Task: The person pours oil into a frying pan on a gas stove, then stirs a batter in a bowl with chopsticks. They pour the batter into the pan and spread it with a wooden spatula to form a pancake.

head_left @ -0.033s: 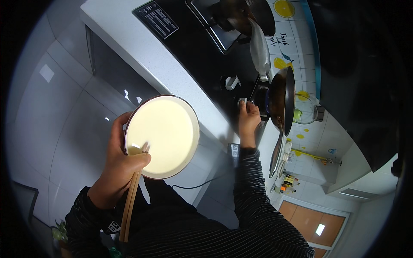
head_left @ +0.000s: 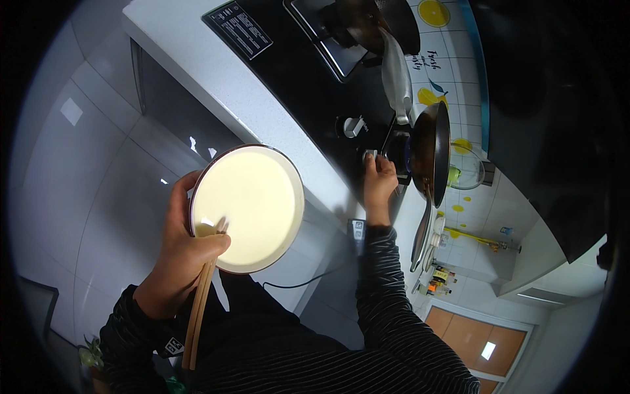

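A bowl (head_left: 297,197) of smooth pale yellow liquid (head_left: 252,197) is in my left hand (head_left: 177,256), whose fingers wrap its outside while the thumb lies over the rim. Under that thumb runs a pair of wooden chopsticks (head_left: 199,315), tips dipped in the liquid and long ends pointing down toward me. My right hand (head_left: 380,180) reaches over the black gas stove (head_left: 315,98), fingers closed on the near stove knob (head_left: 371,155). Right beside it a dark frying pan (head_left: 428,148) sits on the burner, where a faint blue glow (head_left: 407,154) shows beneath.
A second stove knob (head_left: 354,126) lies farther left, and a wok (head_left: 394,26) with a cloth-like pale wrapped handle (head_left: 396,75) rests on the other burner. Behind the frying pan stands a glass lid (head_left: 469,167). Several bottles (head_left: 441,279) stand at the right. A white counter edge (head_left: 223,98) borders the stove.
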Available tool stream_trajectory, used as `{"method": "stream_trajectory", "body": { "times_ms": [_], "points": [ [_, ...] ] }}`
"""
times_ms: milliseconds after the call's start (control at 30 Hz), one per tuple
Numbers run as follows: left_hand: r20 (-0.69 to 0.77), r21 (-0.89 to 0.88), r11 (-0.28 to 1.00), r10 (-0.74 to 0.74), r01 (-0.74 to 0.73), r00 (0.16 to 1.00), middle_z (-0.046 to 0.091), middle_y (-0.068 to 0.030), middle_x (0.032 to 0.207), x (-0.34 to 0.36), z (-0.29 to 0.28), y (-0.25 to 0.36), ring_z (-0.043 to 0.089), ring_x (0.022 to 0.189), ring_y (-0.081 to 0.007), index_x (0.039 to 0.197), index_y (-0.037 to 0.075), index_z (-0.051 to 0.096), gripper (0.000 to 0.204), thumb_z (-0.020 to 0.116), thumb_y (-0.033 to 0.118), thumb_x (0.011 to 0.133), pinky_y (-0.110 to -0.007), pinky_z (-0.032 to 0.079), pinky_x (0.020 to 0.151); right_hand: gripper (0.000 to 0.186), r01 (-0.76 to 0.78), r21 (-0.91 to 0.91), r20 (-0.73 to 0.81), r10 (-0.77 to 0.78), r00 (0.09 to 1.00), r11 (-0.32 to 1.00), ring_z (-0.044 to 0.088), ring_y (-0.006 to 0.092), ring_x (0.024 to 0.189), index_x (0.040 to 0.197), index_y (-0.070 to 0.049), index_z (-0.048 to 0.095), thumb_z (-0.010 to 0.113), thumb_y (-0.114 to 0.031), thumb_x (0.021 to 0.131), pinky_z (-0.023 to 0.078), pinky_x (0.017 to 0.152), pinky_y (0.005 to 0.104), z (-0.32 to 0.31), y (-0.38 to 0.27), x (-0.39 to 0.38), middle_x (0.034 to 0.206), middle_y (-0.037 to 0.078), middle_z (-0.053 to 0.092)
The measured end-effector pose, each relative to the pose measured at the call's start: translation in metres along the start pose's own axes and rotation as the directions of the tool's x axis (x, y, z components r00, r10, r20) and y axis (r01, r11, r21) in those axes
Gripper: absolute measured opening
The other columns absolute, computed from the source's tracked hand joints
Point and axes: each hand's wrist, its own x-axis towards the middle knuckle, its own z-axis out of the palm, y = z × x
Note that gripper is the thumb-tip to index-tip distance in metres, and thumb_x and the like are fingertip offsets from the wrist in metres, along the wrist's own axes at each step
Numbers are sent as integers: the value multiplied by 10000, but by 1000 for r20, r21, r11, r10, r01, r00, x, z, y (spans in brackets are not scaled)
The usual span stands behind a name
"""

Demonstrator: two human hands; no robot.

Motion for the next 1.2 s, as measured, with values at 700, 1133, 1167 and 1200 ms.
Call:
{"method": "stream_trajectory", "body": {
  "times_ms": [700,1133,1167,1200],
  "points": [
    [61,120,992,27,-34,998,421,-177,1206,-2,53,5,424,1169,-300,1307,25,259,731,486,-4,613,-402,355,1004,350,-119,-308,194,185,963,944,560,346,799,976,20,587,636,-259,771,467,740,406,-52,70,-72,911,196,573],
    [264,112,992,-78,50,961,450,-167,1161,39,161,6,522,1055,-304,1281,67,290,641,499,-34,683,-428,525,818,223,-536,21,251,515,820,844,595,403,715,894,-4,564,560,-210,808,489,643,457,-81,96,-140,768,216,615],
    [339,109,994,-39,2,940,472,-179,1152,41,174,8,540,1034,-310,1270,34,318,621,503,-23,680,-427,525,819,226,-593,65,245,564,789,802,596,404,715,894,-1,564,567,-208,804,489,646,452,-88,96,-151,764,220,614],
    [366,117,993,-26,-19,930,494,-191,1142,43,188,7,557,1014,-317,1259,1,345,604,508,-11,677,-427,526,821,229,-624,119,212,594,776,773,596,404,714,894,2,564,574,-206,800,490,648,448,-98,98,-164,760,224,613]
  ]
}}
